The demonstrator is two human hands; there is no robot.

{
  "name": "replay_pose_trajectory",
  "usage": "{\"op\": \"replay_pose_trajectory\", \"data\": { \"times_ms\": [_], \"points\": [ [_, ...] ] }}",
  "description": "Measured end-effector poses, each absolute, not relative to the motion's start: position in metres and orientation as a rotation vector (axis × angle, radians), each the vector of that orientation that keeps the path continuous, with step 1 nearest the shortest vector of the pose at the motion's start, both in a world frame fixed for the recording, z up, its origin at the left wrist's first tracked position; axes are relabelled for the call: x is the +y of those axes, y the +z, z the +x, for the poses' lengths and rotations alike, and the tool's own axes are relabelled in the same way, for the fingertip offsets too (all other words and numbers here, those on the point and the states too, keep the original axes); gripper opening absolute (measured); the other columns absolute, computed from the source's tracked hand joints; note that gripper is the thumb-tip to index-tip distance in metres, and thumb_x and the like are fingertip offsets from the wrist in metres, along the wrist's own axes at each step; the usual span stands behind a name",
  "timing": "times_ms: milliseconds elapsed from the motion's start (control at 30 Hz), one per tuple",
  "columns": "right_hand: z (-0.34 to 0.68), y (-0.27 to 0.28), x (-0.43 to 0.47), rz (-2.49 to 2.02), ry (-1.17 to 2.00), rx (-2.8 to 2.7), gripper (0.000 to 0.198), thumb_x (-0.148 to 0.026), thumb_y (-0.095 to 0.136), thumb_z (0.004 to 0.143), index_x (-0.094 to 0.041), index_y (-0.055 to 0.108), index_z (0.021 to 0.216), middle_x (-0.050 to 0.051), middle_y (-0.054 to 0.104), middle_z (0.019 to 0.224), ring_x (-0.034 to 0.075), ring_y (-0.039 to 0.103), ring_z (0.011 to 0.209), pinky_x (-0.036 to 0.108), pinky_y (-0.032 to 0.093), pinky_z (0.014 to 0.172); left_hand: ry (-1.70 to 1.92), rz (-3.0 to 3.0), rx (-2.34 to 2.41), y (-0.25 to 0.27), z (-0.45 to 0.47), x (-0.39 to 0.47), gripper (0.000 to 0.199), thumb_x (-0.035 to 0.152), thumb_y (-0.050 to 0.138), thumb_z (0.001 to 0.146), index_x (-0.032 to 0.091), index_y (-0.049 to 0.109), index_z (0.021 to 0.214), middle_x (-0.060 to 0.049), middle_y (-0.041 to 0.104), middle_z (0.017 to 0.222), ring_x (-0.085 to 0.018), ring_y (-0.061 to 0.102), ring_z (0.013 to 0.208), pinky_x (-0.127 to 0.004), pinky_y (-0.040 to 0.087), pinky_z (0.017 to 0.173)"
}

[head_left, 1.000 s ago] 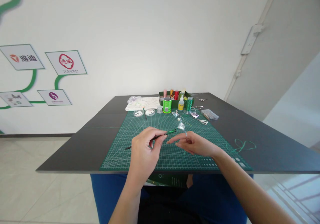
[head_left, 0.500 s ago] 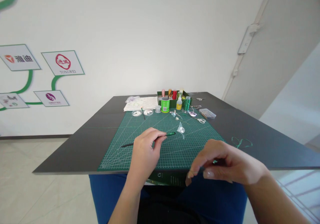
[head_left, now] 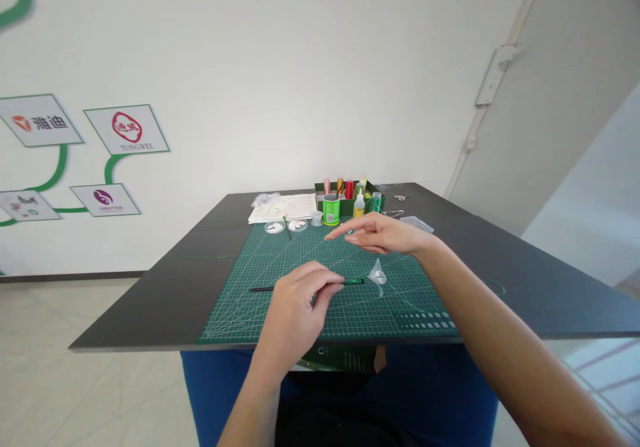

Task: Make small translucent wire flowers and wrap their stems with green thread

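My left hand (head_left: pixel 300 304) pinches a thin dark stick (head_left: pixel 261 290) between thumb and fingers, just above the green cutting mat (head_left: pixel 235 320). Green thread (head_left: pixel 355 281) is wound round the stick near its right end. At that end sits a pale, see-through petal-like piece (head_left: pixel 377 275); whether it is fixed to the stick I cannot tell. My right hand (head_left: pixel 380 232) reaches over the far half of the mat, index finger stretched out and thumb apart from it, with nothing visible in it. Loose green thread trails on the mat to the right.
A green box (head_left: pixel 345 206) with coloured thread spools stands at the back. Before it are a green can (head_left: pixel 331 210), a yellow glue bottle (head_left: pixel 359 206) and a small grey jar (head_left: pixel 317 218). Shallow dishes (head_left: pixel 275 227), white sheets (head_left: pixel 295 206) and scissors (head_left: pixel 401 198) lie around.
My right hand has risen from the table's front edge, moving forward and left over the mat. My left hand and the stick have shifted slightly right and nearer me.
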State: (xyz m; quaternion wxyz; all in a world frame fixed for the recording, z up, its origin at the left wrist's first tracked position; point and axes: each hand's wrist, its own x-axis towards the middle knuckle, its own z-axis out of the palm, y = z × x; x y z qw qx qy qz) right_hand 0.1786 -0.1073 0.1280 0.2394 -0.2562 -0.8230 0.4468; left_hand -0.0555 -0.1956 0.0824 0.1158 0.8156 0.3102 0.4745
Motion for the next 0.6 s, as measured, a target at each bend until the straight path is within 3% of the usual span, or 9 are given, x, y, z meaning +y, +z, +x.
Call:
{"op": "replay_pose_trajectory", "data": {
  "times_ms": [300,600],
  "points": [
    [0.167,0.043,-0.128,-0.718,1.602,-2.068,0.049,-0.045,0.059,0.097,-0.011,0.064,0.132,-0.012,0.032,0.045,0.006,0.026,0.038,0.018,0.022,0.038,1.590,2.309,1.050,0.080,-0.062,-0.188,0.016,0.016,0.059,0.094,0.020,0.073,0.090,-0.004,0.072,0.083,-0.015,0.066,0.073,-0.026,0.055,0.070],
    [0.177,0.054,-0.193,-0.692,1.732,-1.959,0.051,-0.042,0.061,0.096,-0.014,0.058,0.139,-0.010,0.044,0.046,0.005,0.034,0.034,0.014,0.026,0.035,1.559,2.302,1.085,0.074,-0.063,-0.177,0.014,0.013,0.062,0.092,0.019,0.073,0.086,-0.003,0.072,0.082,-0.015,0.066,0.073,-0.026,0.054,0.071]
  ]
}}
